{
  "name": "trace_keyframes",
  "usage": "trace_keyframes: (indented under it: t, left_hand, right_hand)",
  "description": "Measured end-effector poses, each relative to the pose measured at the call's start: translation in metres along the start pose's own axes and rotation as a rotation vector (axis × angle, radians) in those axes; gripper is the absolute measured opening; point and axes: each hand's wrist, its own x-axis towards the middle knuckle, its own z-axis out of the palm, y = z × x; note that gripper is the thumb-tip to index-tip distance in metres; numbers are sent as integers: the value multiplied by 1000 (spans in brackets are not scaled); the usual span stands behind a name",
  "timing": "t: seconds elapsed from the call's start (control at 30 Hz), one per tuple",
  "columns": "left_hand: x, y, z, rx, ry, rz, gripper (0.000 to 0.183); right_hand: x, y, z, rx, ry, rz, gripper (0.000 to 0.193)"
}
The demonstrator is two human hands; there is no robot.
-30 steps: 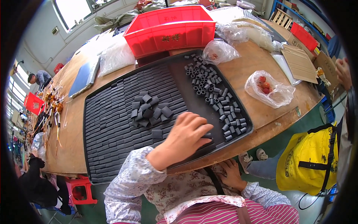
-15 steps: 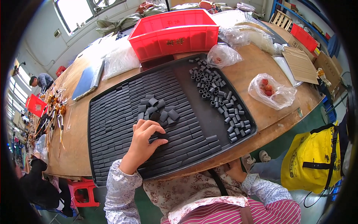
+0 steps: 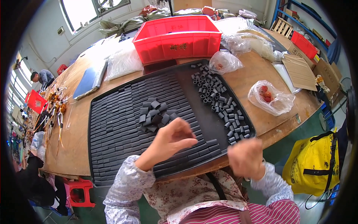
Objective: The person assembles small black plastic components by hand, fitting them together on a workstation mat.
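Note:
My left hand (image 3: 169, 143) hovers over the lower middle of a black tray (image 3: 220, 152), its thumb and forefinger curved apart with nothing seen between them. Beneath and beside it lie tight rows of short black tubes (image 3: 123, 138). A loose heap of flatter black pieces (image 3: 153, 111) rests on those rows, just beyond the left fingers. My right hand (image 3: 246, 158) is raised at the tray's near right corner. Motion smears its curled fingers, so whether it holds anything cannot be made out. Small black tube pieces (image 3: 216, 91) are scattered along the tray's right side, several standing on end.
Behind the tray stands a red plastic crate (image 3: 177, 46). Clear bags, one with reddish fruit (image 3: 266, 94), lie on the wooden table (image 3: 276, 123) at right. A blue flat pack (image 3: 89, 80) is at left. A yellow bag (image 3: 309, 164) hangs off the right side; other people are at left.
My left hand has moved right and nearer me, away from the loose heap. My right hand has risen from below the table edge to the tray's near right corner.

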Motion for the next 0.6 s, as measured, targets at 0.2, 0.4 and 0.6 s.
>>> trace_keyframes:
  t: [0.2,0.4,0.6]
  left_hand:
    - [22,-15,16,-35,-149,-59,18]
    - [14,-16,6,-98,-153,-205,17]
    - [17,-24,11,-123,-200,-178,20]
  right_hand:
    - [75,73,58,225,124,290,20]
    - [76,74,78,183,-12,309,23]
    - [75,78,87,178,-8,267,24]
